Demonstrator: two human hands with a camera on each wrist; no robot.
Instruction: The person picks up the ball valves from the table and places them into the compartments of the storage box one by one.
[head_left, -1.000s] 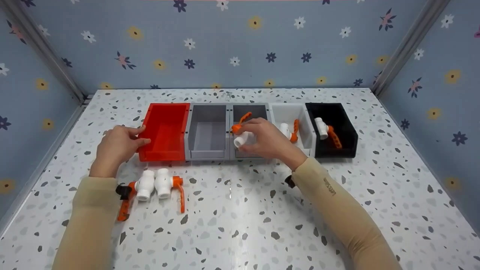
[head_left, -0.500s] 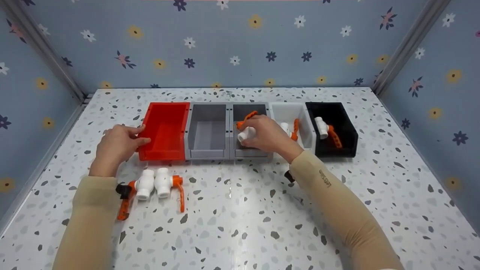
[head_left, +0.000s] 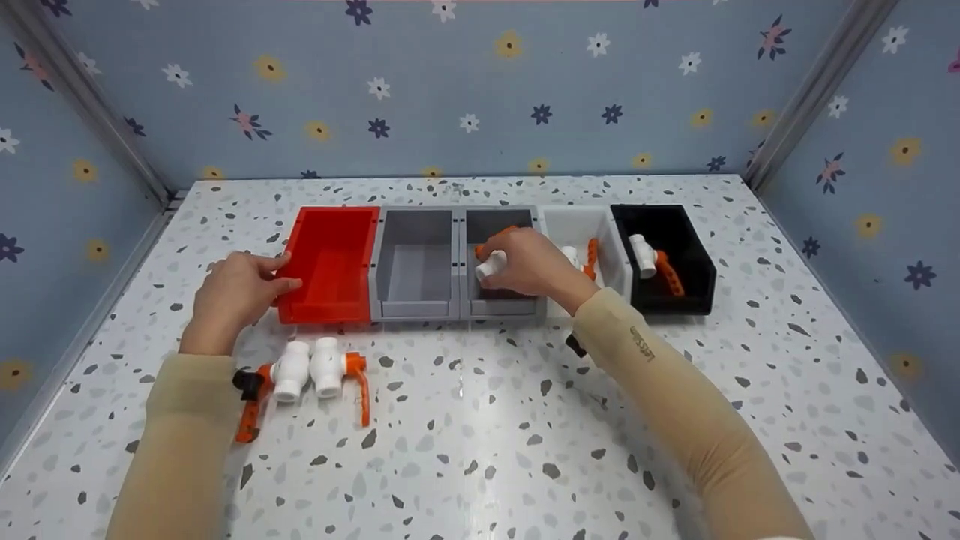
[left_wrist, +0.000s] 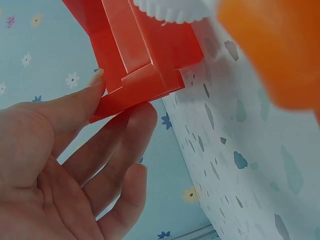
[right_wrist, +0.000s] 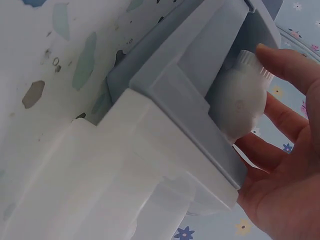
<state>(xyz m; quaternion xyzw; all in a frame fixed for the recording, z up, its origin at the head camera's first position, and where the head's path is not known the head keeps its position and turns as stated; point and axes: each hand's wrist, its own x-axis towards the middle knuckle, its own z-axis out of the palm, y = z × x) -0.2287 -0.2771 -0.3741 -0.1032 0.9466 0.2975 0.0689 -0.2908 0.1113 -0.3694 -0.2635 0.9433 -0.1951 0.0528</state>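
My left hand [head_left: 232, 300] pinches the side wall of the red bin [head_left: 324, 312]. In the left wrist view the thumb lies inside that wall and the fingers outside. My right hand [head_left: 531, 262] holds a white ball valve [head_left: 491, 266] with an orange lever, low inside the right-hand grey bin [head_left: 502, 307]. The right wrist view shows the thumb against the ribbed end of the valve body [right_wrist: 240, 102]; the fingers are behind it. Most of the orange lever is hidden by the hand.
The left grey bin [head_left: 416, 308] adjoins the red one. A white bin [head_left: 621, 281] and a black bin [head_left: 697, 300] each contain a similar valve. Two more valves, left [head_left: 291, 371] and right [head_left: 327, 367], lie on the speckled table before the red bin.
My right hand has lowered the valve deeper into the right-hand grey bin, shifting slightly right, and the lever has become more hidden. The left hand stays on the red bin.
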